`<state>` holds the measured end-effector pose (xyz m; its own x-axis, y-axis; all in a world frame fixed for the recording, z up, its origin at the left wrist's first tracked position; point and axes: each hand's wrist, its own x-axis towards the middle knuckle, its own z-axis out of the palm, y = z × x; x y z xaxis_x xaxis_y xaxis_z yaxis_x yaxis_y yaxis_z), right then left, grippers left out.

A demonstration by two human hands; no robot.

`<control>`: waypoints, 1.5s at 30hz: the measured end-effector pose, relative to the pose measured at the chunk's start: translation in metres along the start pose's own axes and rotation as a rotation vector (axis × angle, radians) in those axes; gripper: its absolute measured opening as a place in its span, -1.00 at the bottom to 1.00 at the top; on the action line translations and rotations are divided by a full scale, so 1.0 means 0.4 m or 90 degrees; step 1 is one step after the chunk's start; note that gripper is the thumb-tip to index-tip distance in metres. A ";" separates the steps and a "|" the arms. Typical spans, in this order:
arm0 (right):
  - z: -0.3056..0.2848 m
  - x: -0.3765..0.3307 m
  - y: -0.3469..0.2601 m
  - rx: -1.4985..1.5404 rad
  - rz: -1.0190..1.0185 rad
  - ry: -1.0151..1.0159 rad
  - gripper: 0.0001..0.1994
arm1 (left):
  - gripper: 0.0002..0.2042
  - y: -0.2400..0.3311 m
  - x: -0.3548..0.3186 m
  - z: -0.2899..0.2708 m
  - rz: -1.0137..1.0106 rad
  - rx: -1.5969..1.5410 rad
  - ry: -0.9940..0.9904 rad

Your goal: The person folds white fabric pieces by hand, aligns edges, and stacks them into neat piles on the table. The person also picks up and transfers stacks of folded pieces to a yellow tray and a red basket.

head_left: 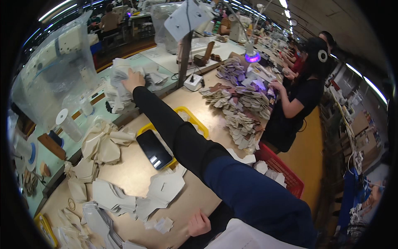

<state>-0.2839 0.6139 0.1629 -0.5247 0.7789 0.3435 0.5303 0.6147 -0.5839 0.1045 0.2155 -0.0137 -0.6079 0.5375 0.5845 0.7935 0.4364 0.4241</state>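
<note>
My right arm, in a black and blue sleeve, stretches across the table to the far left. There my right hand (133,80) has its fingers closed on a stack of thin pale grey cut pieces (118,93); its fingertips are partly hidden. My left hand (200,224) rests at the table's near edge with its fingers curled, and nothing shows in it. Just left of it lie small pale scraps (163,224). Fanned stacks of light grey cut pieces (166,187) spread beyond. A black phone (154,150) lies on a yellow basket (202,125) partly under my forearm.
Cream cut pieces (101,145) and a white thread cone (68,124) stand on the left. Heaps of beige pieces (244,103) cover the right side below a purple-lit lamp (252,57). A red basket (286,172) sits right of my arm. A person in black (296,95) works beyond.
</note>
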 end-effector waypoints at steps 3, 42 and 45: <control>-0.040 0.017 0.017 -0.003 -0.028 -0.114 -0.25 | -0.86 0.006 0.006 -0.010 -0.004 0.025 -0.034; -0.421 -1.197 0.387 0.110 -0.639 -0.400 -0.65 | -0.13 -0.865 0.237 -0.457 -0.832 -0.239 -0.009; -0.413 -1.201 0.389 0.119 -0.649 -0.364 -0.64 | -0.18 -0.890 0.292 -0.448 -0.912 -0.272 -0.093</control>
<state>0.1608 0.3558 0.0285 -0.8958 -0.2583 0.3616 -0.3861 0.8553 -0.3456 -0.2440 -0.0065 0.0277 -0.8318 -0.0743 -0.5501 -0.5271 0.4164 0.7408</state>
